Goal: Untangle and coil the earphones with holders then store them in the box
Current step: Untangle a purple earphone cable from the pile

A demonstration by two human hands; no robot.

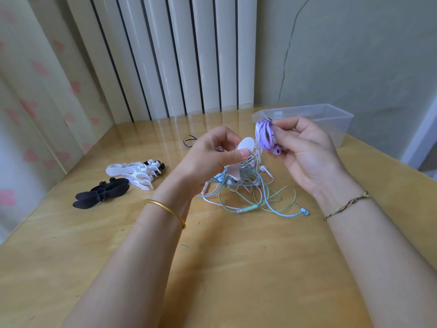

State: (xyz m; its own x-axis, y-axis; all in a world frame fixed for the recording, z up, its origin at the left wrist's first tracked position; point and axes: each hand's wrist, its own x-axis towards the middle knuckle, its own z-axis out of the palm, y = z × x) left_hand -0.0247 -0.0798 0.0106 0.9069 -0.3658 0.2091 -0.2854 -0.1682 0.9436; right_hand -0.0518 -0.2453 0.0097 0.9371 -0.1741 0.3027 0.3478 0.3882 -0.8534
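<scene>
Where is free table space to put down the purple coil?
The table is bare near the front edge, between the forearms, below the tangled earphones, and on the right, before the box. Crowded: the centre, and the left with white holders and black holders.

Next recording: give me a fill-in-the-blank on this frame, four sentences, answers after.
1. The coil held by the right hand is ___ in colour.
2. The holder pinched by the left hand is ___ in colour.
3. The spare holders lie on the table to the ___ of the tangle.
4. The box stands behind the ___ hand.

Missing words: purple; white; left; right.
</scene>
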